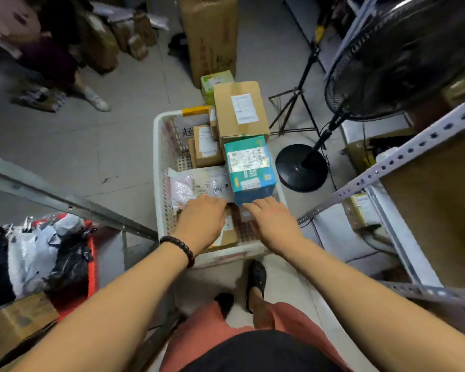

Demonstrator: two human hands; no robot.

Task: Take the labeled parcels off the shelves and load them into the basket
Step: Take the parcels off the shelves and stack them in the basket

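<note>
- One white basket [160, 167] holds three brown cartons [240, 111], one blue box [250, 167] and one bubble mailer [199, 183].
- Left hand [202, 224]: fingers flat on the mailer.
- Right hand [273, 224]: fingers straight, touching the blue box's near edge.

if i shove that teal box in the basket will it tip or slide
Likely stiff: the teal box keeps crisp edges and flat faces. It may tip outward, since it rides high on other parcels by the right rim of the basket. Its glossy taped label looks somewhat slippery.
</note>
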